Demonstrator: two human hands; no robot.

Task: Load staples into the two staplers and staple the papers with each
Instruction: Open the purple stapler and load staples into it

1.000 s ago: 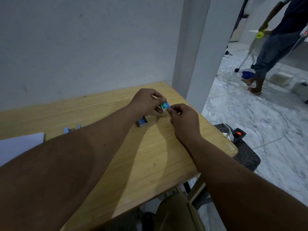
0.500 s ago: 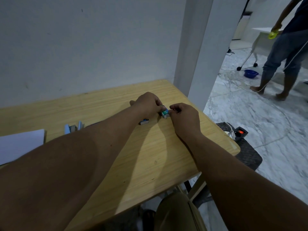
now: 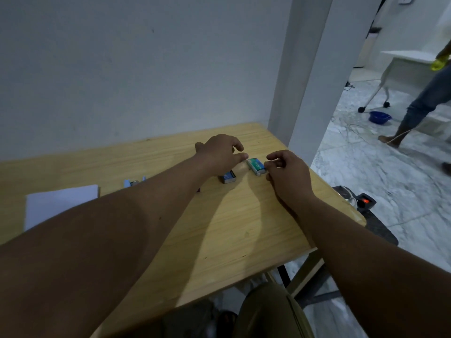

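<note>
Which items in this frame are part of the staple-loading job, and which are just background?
Job: teal staple box between the left hand and right hand; blue staple box; light blue stapler; white papers.

Background: power strip; blue basin; white rolling table.

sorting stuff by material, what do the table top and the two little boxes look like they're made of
Table top: pale wood or wood-look laminate, matte, with visible grain lines. Green box and blue box: probably printed cardboard, with sharp folded edges and coloured labels; too small to be sure.
</note>
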